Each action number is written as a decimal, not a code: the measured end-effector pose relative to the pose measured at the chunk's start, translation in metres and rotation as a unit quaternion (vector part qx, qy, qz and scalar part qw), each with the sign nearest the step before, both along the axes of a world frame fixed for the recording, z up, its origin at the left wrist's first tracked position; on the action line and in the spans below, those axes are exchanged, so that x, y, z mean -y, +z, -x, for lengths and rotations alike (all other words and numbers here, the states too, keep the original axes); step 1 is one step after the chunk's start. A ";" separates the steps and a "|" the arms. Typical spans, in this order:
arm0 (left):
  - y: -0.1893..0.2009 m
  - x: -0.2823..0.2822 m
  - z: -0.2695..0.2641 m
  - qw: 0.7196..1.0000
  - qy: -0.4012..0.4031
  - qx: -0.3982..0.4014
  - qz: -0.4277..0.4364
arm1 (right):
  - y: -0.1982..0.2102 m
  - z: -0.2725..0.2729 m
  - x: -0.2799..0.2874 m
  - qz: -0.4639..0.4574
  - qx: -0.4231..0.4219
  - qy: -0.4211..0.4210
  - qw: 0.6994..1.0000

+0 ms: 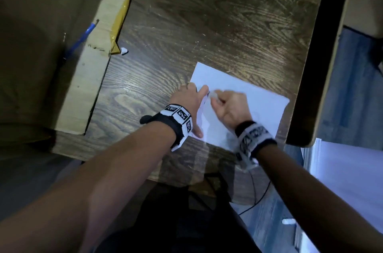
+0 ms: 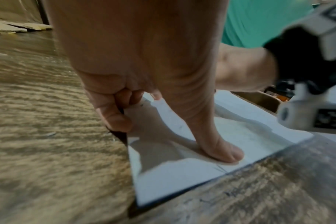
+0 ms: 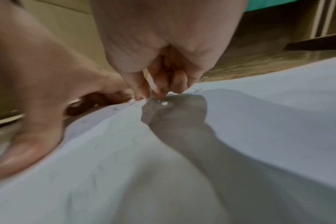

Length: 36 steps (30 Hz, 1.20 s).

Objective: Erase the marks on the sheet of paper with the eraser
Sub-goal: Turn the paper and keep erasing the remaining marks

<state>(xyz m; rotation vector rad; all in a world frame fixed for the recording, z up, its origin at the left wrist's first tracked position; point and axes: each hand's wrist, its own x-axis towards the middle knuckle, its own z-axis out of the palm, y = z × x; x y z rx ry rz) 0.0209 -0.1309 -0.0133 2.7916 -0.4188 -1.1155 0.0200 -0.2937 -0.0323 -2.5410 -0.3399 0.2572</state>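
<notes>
A white sheet of paper (image 1: pixel 248 95) lies near the front right of the wooden table (image 1: pixel 207 14). My left hand (image 1: pixel 200 110) holds down its left edge, with the thumb (image 2: pixel 226 153) flat on the sheet and a fingertip (image 2: pixel 115 119) at the paper's border. My right hand (image 1: pixel 215 97) pinches a small white eraser (image 1: pixel 213 95) and keeps it against the paper beside the left index finger. In the right wrist view the eraser (image 3: pixel 151 82) shows as a sliver between thumb and fingers, with white crumbs (image 3: pixel 164 103) under it. Faint pencil marks (image 3: pixel 197 90) cross the sheet.
A large cardboard box (image 1: pixel 83 87) stands along the table's left side, with a blue pen (image 1: pixel 83 37) lying on it. A small white scrap (image 1: pixel 124 51) sits by the box's corner. The table's right edge (image 1: pixel 317 66) runs close to the paper.
</notes>
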 end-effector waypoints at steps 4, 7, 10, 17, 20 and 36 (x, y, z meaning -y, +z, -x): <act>-0.002 0.000 0.002 1.000 0.019 0.005 0.021 | -0.006 -0.002 -0.003 -0.009 -0.008 -0.060 0.998; -0.003 -0.002 0.003 0.999 0.020 0.012 0.028 | -0.005 0.029 -0.001 -0.025 0.003 -0.034 0.999; -0.003 0.000 0.003 0.999 0.021 0.012 0.029 | -0.001 0.028 0.002 0.007 -0.005 0.009 1.000; -0.005 0.001 0.003 0.999 0.019 0.017 0.024 | -0.002 0.002 -0.006 -0.005 0.010 -0.064 0.998; -0.005 0.001 0.003 0.999 0.026 0.017 0.029 | 0.000 0.041 -0.007 -0.013 -0.011 0.002 1.000; -0.003 0.002 0.004 0.999 0.019 0.027 0.012 | -0.002 -0.012 0.001 0.010 -0.020 -0.040 0.999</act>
